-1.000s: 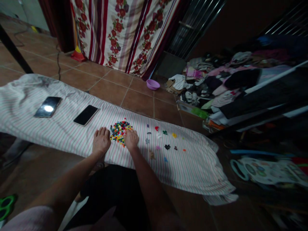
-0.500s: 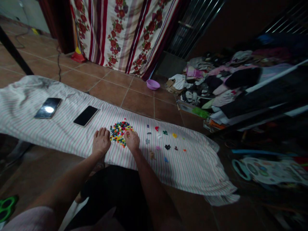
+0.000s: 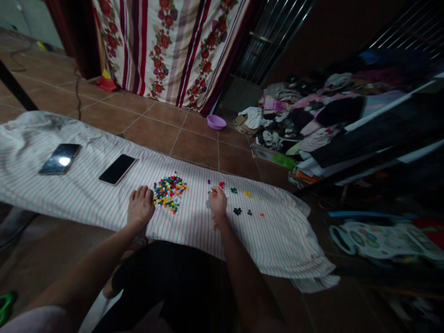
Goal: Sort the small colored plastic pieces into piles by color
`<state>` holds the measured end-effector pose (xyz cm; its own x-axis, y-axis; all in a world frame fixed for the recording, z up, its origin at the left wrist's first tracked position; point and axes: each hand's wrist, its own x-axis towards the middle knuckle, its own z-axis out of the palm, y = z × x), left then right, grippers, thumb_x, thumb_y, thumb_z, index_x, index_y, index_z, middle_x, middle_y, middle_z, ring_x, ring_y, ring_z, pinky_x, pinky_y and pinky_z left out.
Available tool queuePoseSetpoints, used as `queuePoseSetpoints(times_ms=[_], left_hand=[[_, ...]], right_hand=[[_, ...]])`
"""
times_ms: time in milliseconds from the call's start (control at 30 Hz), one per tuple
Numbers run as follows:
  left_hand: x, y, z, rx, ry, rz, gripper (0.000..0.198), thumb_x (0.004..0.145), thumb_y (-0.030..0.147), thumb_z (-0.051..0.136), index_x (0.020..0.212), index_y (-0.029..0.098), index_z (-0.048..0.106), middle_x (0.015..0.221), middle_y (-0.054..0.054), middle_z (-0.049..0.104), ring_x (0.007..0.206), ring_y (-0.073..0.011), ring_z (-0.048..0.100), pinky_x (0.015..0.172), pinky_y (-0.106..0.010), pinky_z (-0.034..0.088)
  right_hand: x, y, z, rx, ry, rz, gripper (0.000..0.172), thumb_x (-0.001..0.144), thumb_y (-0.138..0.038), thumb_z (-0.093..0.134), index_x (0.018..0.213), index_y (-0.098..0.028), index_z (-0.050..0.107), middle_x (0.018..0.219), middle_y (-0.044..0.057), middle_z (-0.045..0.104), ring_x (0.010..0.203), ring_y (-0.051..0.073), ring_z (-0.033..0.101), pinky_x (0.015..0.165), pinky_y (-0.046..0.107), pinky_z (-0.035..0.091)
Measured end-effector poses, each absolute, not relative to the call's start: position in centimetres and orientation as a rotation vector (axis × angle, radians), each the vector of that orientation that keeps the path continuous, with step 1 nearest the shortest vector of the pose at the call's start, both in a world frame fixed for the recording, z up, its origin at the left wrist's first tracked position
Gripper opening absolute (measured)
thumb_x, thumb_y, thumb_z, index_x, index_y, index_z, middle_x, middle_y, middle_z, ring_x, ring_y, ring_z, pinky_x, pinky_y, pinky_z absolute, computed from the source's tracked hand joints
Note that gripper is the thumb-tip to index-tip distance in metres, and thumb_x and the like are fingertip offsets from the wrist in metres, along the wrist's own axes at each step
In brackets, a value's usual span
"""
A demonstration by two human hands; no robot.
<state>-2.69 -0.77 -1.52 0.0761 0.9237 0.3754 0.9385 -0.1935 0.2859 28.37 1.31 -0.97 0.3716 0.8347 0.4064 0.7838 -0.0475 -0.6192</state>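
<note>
A heap of small multicoloured beads point(image 3: 169, 190) lies on the striped cloth point(image 3: 194, 236). My left hand point(image 3: 141, 203) rests flat with fingers stretched, at the heap's left edge. To the heap's right, my right hand point(image 3: 218, 202) is pinched over the small sorted groups; whatever is at its fingertips is too small to name. Around it are red beads point(image 3: 221, 184), dark blue beads point(image 3: 209, 181), green beads point(image 3: 233, 190), yellow beads point(image 3: 247, 194), black beads point(image 3: 237, 211), brown beads point(image 3: 249, 212) and an orange group point(image 3: 262, 214). My hand and forearm partly hide some groups.
Two phones, a shiny one point(image 3: 60, 158) and a dark-screened one point(image 3: 117, 169), lie on the cloth's left part. Beyond the cloth, a purple basin point(image 3: 216, 122) stands on the tiled floor. Heaped clothes point(image 3: 298, 115) and a plastic toy panel point(image 3: 381, 238) are at right.
My right hand has moved right, from the bead heap to the sorted groups, still pinched. My left hand stays beside the heap. The whole view has shifted slightly.
</note>
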Motion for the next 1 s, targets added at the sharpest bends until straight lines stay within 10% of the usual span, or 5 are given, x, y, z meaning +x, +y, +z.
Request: queuePoseSetpoints(times_ms=[1000], left_hand=[[-2.6,-0.7,-1.3,-2.249,-1.966,-0.658,0.031,0.093,0.023,0.037,0.110,0.014,0.062,0.129,-0.016,0.064,0.129,-0.0315,0.051,0.108,-0.048,0.036]], right_hand=[[36.3,0.8,-0.8,-2.165,-1.582,0.113,0.034,0.078,-0.017,0.048,0.099,-0.019,0.075,0.100,0.008,0.075,0.091,0.020,0.066,0.090,0.031,0.048]])
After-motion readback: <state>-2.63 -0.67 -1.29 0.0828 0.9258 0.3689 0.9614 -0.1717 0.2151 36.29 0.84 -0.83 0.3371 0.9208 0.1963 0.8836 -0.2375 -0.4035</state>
